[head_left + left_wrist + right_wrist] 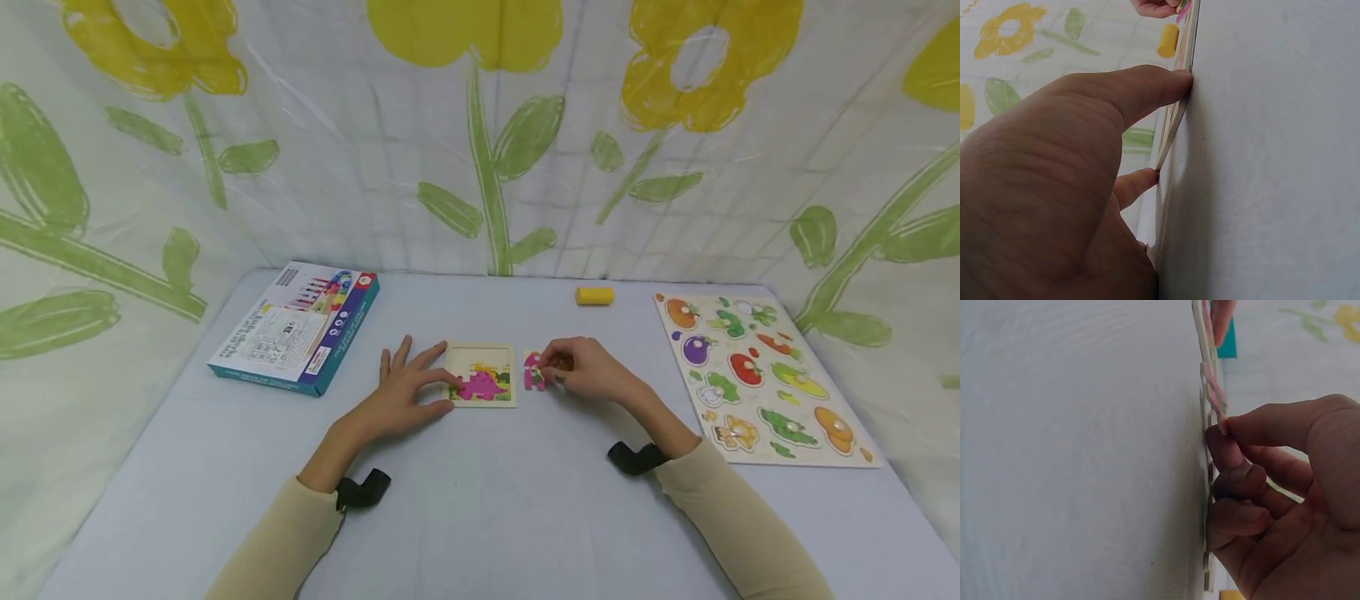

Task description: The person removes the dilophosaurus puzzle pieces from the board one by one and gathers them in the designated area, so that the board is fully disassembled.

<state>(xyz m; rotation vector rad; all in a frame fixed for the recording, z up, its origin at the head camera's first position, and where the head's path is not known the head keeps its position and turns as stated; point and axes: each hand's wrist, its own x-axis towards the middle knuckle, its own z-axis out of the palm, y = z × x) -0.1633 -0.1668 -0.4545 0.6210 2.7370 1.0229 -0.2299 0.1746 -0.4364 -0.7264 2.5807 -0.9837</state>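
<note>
A small square wooden puzzle tray [490,406] lies flat mid-table, its lower part filled with a pink dinosaur picture [482,385] and its upper part showing bare wood. My left hand [401,396] rests at the tray's left side with fingers spread, thumb and a fingertip touching its edge in the left wrist view. Just right of the tray, my right hand [592,371] pinches a pink puzzle piece [1215,394] between thumb and index finger. In the head view the pink pieces [533,372] by those fingertips are partly covered by the hand.
A boxed set [296,325] lies at the left back. Behind the right hand is a yellow cylinder [595,296]. A vegetable peg board [765,379] occupies the right side. A flower-printed curtain [337,167] hangs along the table's back edge.
</note>
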